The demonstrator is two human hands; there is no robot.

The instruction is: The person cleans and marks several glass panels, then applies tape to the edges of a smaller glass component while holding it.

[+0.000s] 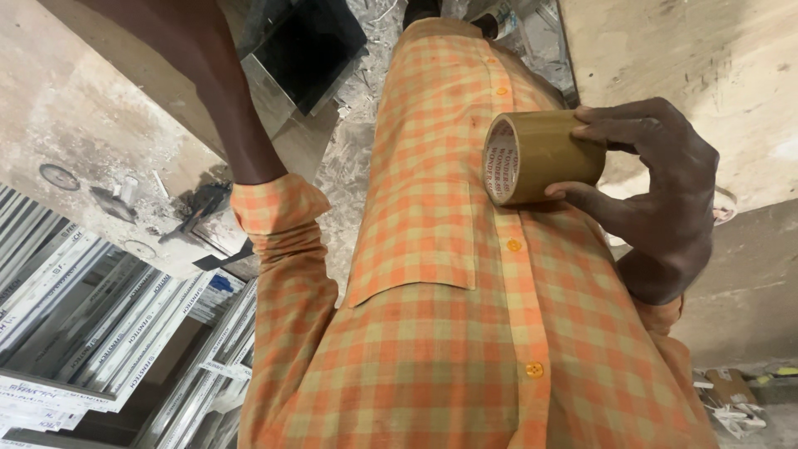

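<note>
**Tape roll held at your chest**

Shirt (pixel 432 333) fills the near view: orange and tan checks, a chest pocket, and 3 orange buttons down the placket. Your right hand (pixel 665 195) is closed around a brown tape roll (pixel 540 156), thumb under it and fingers (pixel 611 133) curled over the top. The roll lies on its side, its open core facing your left, and it sits just in front of the placket, between the top 2 buttons. I cannot tell whether it touches the cloth.

Your left arm (pixel 224 100) reaches up and away from you, the sleeve (pixel 278 224) rolled to just below the elbow. The left hand is out of the picture, so its grip cannot be told.

Beyond the sleeve, a worn grey bench (pixel 75 125) carries small metal bits and discs. Below it lie stacked white profiles (pixel 108 316) in printed film. Past your chest, the floor (pixel 357 91) is strewn with pale shavings, and a dark box (pixel 307 46) stands on it. On your right, a stained concrete wall (pixel 731 66) rises, with scraps at its foot.
</note>
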